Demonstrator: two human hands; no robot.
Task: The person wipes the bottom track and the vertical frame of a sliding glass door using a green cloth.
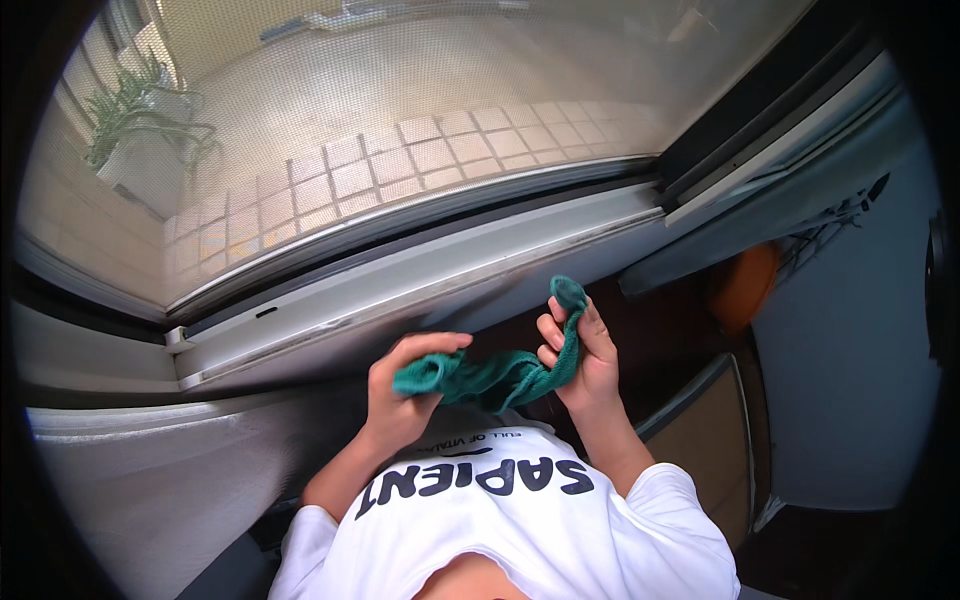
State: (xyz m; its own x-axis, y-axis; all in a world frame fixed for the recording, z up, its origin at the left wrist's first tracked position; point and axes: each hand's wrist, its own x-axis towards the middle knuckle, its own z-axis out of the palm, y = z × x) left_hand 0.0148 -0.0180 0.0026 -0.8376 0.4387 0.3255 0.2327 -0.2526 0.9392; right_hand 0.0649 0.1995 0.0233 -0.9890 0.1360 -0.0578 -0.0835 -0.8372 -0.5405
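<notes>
Between both hands, green cloth

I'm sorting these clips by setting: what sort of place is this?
Probably a home, right at a sliding window or balcony door. A grey metal sliding track runs beneath a mesh screen; beyond lie a tiled balcony floor and a potted green plant.

Head-worn fisheye view, facing steeply down, close over hands, window sill ahead

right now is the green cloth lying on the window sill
No, the green cloth is held up between the left hand and right hand.
</notes>
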